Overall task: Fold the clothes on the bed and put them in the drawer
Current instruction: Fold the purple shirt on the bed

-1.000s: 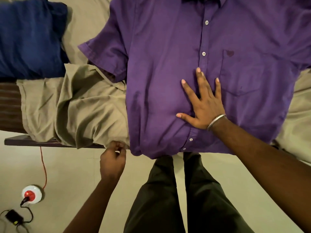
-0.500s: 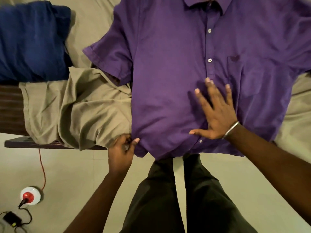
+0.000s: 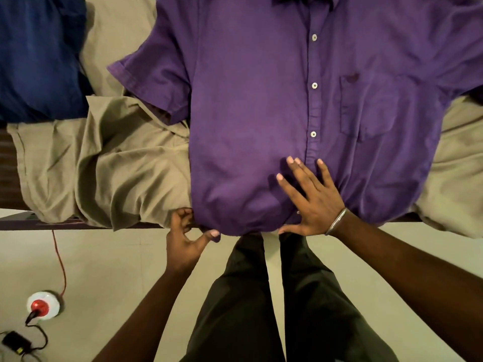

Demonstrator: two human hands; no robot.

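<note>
A purple short-sleeved button shirt (image 3: 251,105) lies spread face up on the bed, collar away from me, hem hanging over the near edge. My right hand (image 3: 311,202) lies flat with spread fingers on the lower front of the shirt, beside the button placket. My left hand (image 3: 185,236) is at the shirt's lower left corner and pinches the hem there between thumb and curled fingers. No drawer shows in the head view.
A beige bedsheet (image 3: 109,165) bunches over the bed's near edge (image 3: 52,224) left of the shirt. A dark blue cloth (image 3: 39,56) lies at the far left. On the floor sit a red-and-white round plug (image 3: 43,305) and a black adapter (image 3: 15,344).
My right hand slid down the shirt front toward the hem. My left hand rose from below the bed's edge to the shirt's lower left corner and took hold of it.
</note>
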